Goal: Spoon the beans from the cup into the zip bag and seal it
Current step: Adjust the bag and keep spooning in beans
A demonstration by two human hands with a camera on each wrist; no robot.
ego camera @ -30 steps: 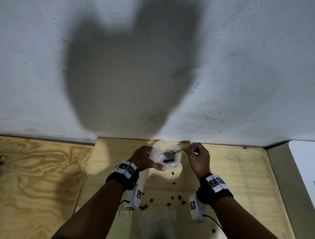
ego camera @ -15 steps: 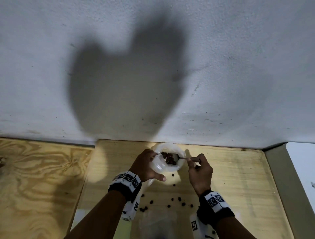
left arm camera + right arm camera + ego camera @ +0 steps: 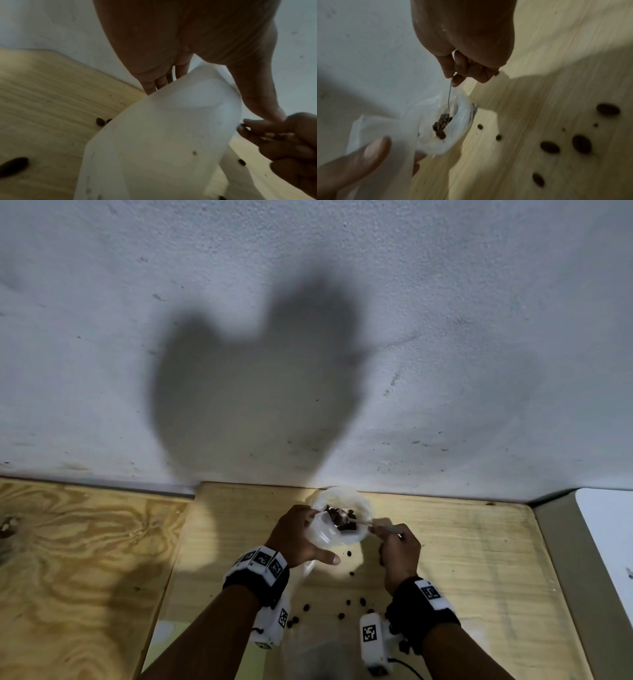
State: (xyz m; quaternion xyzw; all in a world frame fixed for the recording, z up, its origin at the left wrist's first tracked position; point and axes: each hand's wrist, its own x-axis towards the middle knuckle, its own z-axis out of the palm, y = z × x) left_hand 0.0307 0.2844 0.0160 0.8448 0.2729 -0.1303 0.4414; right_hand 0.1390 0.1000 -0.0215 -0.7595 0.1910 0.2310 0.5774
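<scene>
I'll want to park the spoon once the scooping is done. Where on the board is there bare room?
Bare wood lies right of the right hand, out to the board's right edge, and left of the left hand, beside the lower plywood. Crowded: loose beans dot the strip between the wrists, below the cup.

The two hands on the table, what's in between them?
Between the left hand and right hand sits the clear cup of beans, with the spoon reaching in. The head view shows it best.
</scene>
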